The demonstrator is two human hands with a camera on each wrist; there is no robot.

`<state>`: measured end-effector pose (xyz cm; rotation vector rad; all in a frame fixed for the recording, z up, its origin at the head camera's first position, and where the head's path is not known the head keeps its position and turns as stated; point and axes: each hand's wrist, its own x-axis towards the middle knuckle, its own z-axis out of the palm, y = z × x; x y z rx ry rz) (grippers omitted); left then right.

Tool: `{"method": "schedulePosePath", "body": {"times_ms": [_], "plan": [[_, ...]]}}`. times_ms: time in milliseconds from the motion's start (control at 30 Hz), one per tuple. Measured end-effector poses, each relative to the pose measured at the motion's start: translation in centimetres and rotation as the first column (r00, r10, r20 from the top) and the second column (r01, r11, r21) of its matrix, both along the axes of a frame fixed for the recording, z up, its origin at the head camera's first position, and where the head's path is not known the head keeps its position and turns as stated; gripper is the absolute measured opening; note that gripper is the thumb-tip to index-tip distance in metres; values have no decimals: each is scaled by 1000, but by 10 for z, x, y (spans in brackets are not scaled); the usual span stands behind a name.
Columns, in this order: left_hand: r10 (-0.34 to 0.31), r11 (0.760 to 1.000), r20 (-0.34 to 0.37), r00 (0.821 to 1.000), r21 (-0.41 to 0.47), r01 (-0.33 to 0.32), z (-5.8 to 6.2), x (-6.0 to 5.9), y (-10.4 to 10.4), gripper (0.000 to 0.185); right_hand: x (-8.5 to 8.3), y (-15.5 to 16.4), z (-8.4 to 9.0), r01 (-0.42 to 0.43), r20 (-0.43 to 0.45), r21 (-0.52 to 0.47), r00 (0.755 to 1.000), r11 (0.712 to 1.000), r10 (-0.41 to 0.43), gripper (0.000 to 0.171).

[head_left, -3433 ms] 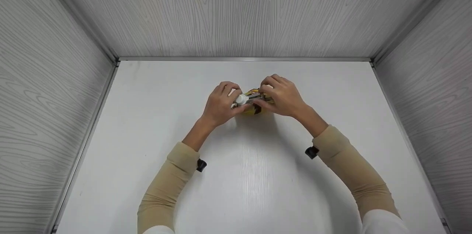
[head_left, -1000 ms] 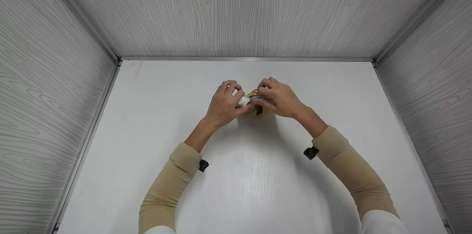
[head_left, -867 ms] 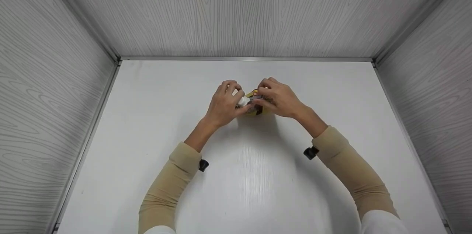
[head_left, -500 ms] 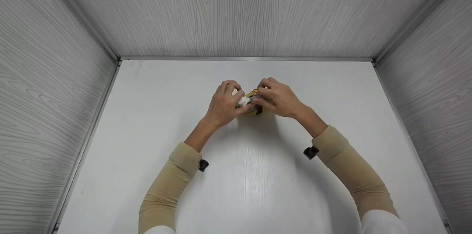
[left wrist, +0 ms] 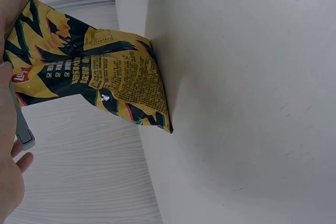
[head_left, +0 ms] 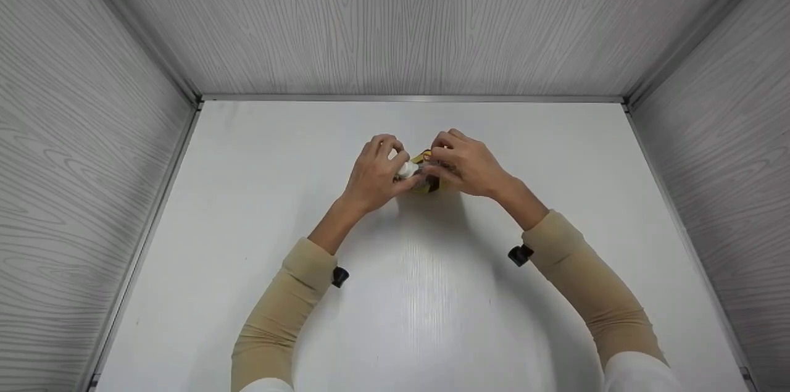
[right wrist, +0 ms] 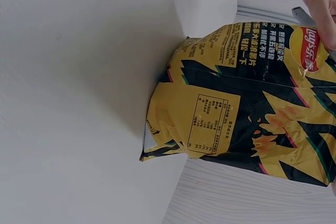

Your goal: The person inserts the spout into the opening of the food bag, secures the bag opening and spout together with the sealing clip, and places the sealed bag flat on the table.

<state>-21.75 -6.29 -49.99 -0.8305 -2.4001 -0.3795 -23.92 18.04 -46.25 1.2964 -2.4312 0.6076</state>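
Note:
A yellow and black Lay's chip bag (right wrist: 220, 103) stands upright on the table, its lower edge touching the surface. Across its top lies a grey bag clip (left wrist: 23, 132) with a round white cap (head_left: 407, 170). My left hand (head_left: 372, 173) holds the clip at the capped end, thumb in front and fingers behind. Close beside it, my right hand (head_left: 470, 163) pinches the bag's top edge near the clip's other end. The hands hide much of the clip. In the right wrist view, the left thumb (right wrist: 321, 14) lies by the clip's end.
The white table (head_left: 395, 293) extends around the bag. Grey wood-grain panels (head_left: 395, 21) rise at the back and both sides. Small black devices (head_left: 519, 255) sit at the sleeve cuffs.
Compared with over three seconds ago, both hands have shifted slightly and less of the grey clip shows between them. Over the last second they stay almost still.

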Motion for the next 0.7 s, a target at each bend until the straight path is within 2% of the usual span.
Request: {"method": "schedulePosePath", "body": {"times_ms": [367,533,700], "plan": [[-17,1000,39,999,10,17,0,2,0,44,1,4,2,40,-94,34,995,999,-37,30],[-23,1000,73,997,23,21,1,2,1,44,1,6,-1,75,-76,47,995,996,-72,36],[-19,1000,74,997,10,18,1,2,0,47,3,10,-4,105,-61,54,993,993,-101,40]]}}
